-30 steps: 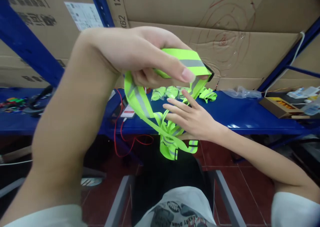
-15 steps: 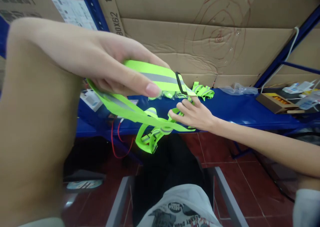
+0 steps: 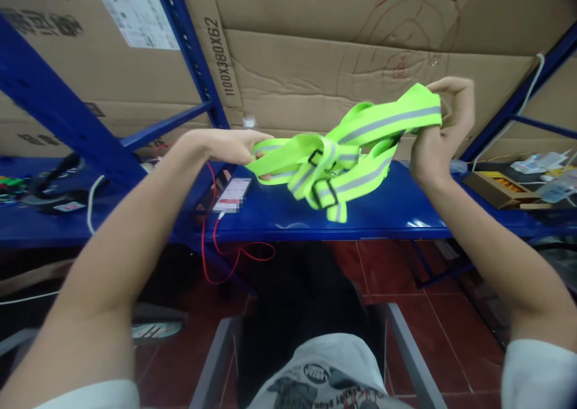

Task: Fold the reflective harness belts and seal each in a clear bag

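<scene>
Place: seemingly a workshop or storeroom
Racking (image 3: 189, 51): blue metal, perforated
Backing (image 3: 288, 66): cardboard (printed like shipping cartons)
Bench (image 3: 396, 208): also blue
Floor (image 3: 396, 271): red tile

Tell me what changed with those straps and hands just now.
The right hand rose and moved rightward, now gripping the reflective straps at the right. The left hand, now farther forward, still holds them at the left. Their dangling part rose between both hands. The phone stayed put.

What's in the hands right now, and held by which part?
A yellow-green reflective strap bundle: the left hand grips its left end, the right hand its folded right end.
</scene>
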Demonstrator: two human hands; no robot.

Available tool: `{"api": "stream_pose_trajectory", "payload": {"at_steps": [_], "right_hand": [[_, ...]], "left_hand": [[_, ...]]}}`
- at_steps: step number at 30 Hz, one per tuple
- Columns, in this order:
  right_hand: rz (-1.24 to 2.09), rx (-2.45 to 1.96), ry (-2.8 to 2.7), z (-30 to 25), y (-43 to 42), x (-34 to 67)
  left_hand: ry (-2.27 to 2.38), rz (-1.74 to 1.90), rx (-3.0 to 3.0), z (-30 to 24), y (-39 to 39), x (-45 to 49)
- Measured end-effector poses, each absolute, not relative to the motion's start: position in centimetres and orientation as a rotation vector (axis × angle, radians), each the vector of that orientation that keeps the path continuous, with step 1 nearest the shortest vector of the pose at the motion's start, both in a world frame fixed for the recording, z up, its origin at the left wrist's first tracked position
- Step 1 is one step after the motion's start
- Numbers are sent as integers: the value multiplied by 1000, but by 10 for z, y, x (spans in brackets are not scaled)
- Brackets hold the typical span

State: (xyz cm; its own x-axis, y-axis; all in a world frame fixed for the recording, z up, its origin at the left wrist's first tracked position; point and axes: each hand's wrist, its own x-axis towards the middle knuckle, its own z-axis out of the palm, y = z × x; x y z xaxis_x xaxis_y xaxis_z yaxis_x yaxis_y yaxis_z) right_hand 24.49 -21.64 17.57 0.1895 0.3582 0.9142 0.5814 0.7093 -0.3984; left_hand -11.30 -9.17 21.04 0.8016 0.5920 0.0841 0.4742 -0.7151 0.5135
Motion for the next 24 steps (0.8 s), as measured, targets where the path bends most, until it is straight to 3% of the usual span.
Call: {"api": "stream_pose_trajectory", "payload": {"at_steps": [3, 7, 10, 13, 19, 24], "right_hand": [[-71, -774, -1333, 170, -198, 269], [108, -1000, -1318, 154, -183, 277], [358, -1153, -1304, 147, -178, 264], [535, -1170, -1379, 149, -174, 245], [633, -1092, -1450, 173, -172, 215], [698, -1091, -1486, 184, -189, 210]], "left_hand": [[793, 98, 2435, 208, -83, -108], [944, 328, 2463, 196, -60, -101], [1021, 711, 2361, 180, -58, -86], [811, 1070, 2277, 170, -92, -58], [253, 1079, 2649, 164, -179, -14], [500, 1206, 2707, 171, -176, -20]]}}
